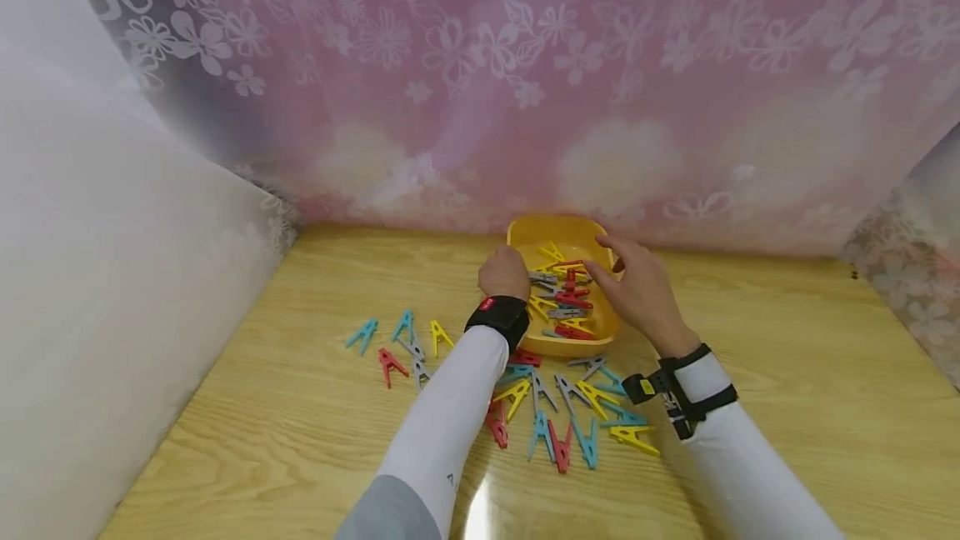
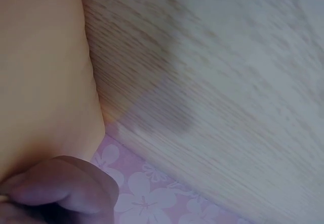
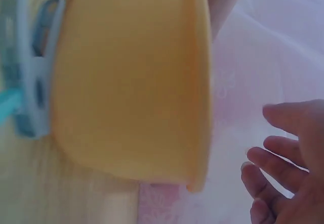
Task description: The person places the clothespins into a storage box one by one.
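Note:
A yellow plastic basin [image 1: 558, 232] stands against the back curtain, holding several red, yellow and grey clothespins [image 1: 573, 298]. My left hand [image 1: 504, 273] grips its left rim with curled fingers; the left wrist view shows the curled fingers [image 2: 66, 188] against the basin wall [image 2: 45, 72]. Over the basin's right rim is my right hand [image 1: 637, 286], its fingers spread and bent slightly, with nothing in them. The right wrist view shows that hand [image 3: 288, 168] apart from the basin's outer wall [image 3: 131, 82].
Loose clothespins in blue, red, yellow and grey lie on the wooden table [image 1: 787, 357] in front of the basin, with a smaller group, including a red clothespin [image 1: 392, 365], to the left. A pink flowered curtain [image 1: 465, 123] hangs behind; a white sheet [image 1: 135, 232] borders the left.

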{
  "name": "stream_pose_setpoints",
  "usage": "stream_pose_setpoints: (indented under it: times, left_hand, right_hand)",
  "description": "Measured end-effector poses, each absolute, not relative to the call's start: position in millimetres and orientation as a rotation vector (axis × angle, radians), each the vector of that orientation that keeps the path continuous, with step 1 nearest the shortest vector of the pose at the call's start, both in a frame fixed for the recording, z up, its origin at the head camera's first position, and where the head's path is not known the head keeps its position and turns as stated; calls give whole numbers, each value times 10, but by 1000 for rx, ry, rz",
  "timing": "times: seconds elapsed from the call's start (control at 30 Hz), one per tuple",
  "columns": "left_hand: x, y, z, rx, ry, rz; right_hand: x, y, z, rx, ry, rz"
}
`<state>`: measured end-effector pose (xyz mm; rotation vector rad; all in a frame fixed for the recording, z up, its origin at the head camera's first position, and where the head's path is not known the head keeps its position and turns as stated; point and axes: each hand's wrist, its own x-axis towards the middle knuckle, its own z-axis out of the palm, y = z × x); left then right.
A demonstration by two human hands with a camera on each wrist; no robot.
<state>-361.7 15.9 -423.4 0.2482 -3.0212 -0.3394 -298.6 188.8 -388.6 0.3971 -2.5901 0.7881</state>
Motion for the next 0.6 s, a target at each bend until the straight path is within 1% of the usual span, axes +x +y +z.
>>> stream_pose_setpoints:
  times: [0.33, 0.5, 0.6]
  left_hand:
    - [-3658, 174, -4196, 236, -3069, -312]
    - [-3700, 161, -4239, 249, -3072, -324]
    - [-3710, 165, -4238, 254, -3073, -323]
  right_hand:
    - [-2647, 2344, -4019, 343, -2671, 917]
    - [-2483, 2552, -4085, 385, -2814, 920]
    - [-2377, 2643, -4107, 456, -2887, 926]
